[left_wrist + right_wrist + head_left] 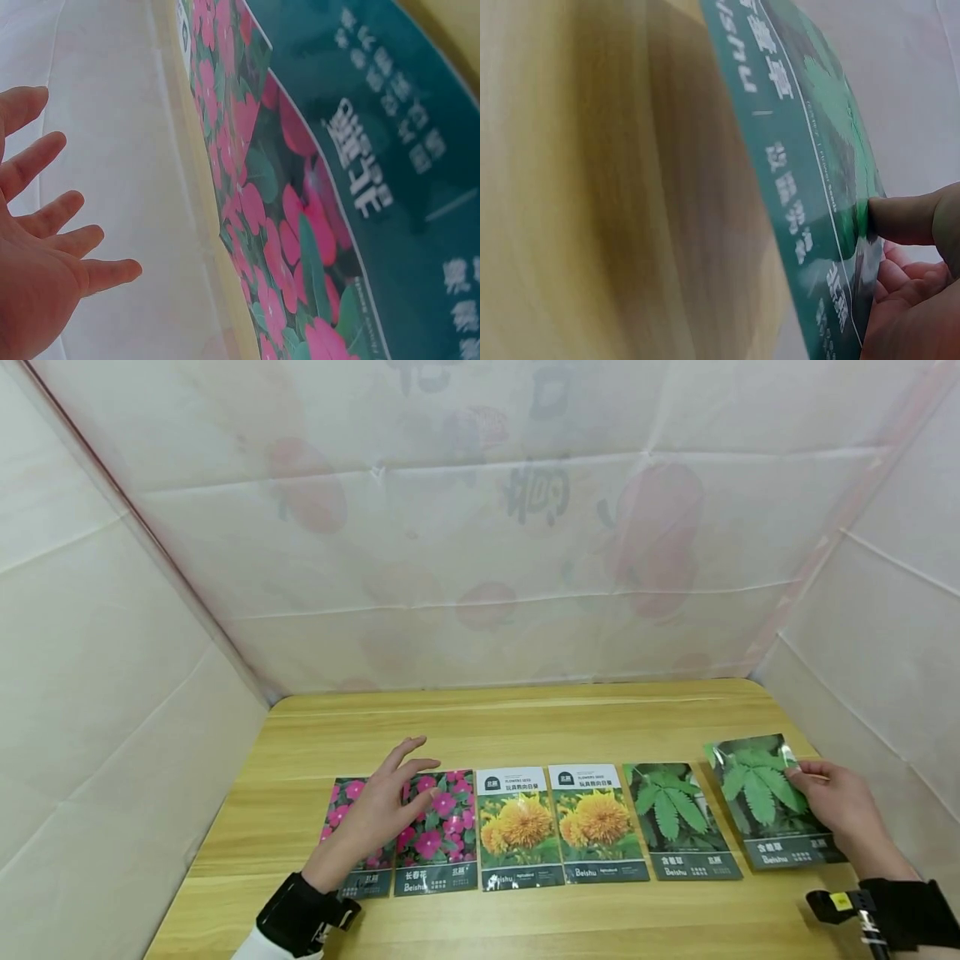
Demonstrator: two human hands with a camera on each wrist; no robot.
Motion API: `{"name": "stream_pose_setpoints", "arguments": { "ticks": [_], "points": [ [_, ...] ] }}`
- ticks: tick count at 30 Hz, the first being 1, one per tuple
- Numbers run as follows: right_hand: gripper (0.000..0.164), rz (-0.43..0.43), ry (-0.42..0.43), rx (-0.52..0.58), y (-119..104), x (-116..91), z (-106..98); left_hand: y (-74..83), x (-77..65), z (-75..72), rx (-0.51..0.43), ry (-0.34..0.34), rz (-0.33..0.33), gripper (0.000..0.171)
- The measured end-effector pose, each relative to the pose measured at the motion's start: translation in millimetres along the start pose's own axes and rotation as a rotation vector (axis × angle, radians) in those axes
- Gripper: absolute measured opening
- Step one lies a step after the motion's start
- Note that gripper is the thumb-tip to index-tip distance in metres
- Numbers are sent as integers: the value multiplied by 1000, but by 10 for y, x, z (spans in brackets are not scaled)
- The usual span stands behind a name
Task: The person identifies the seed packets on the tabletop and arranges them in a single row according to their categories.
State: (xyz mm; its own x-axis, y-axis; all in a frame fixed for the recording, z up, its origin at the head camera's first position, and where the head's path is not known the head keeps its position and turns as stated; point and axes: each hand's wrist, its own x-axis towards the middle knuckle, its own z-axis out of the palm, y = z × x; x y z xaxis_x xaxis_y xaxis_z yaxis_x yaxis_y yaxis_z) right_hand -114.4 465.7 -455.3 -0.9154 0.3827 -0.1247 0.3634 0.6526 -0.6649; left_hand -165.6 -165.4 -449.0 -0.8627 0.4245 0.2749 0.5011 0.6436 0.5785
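Note:
My right hand [843,806] pinches the right edge of a green-leaf seed packet [767,793], thumb on its front and fingers behind. In the right wrist view this packet [780,150] is lifted off the wooden surface and bends slightly. My left hand [382,806] hovers above two pink-flower seed packets, its fingers spread and holding nothing. It partly hides the leftmost pink-flower packet [367,885]; the other pink-flower packet [442,839] shows more fully. In the left wrist view the left hand [37,247] is apart from the packets.
Two yellow-flower seed packets, a left one [521,831] and a right one [600,827], lie mid-row. Another green-leaf packet [682,822] lies right of them. The wooden table [480,718] is enclosed by pale fabric walls [480,552] at the back and sides.

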Motion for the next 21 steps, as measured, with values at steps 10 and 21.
{"name": "stream_pose_setpoints", "arguments": {
  "ticks": [10, 21],
  "points": [
    [59, -30, -44, -47, 69, 98, 115, -4, -1, 28, -12, -3, -4, 39],
    [48, -76, -62, -205, 99, 104, 104, 9, 2, 12, -41, -21, -24, 39]
  ]
}}
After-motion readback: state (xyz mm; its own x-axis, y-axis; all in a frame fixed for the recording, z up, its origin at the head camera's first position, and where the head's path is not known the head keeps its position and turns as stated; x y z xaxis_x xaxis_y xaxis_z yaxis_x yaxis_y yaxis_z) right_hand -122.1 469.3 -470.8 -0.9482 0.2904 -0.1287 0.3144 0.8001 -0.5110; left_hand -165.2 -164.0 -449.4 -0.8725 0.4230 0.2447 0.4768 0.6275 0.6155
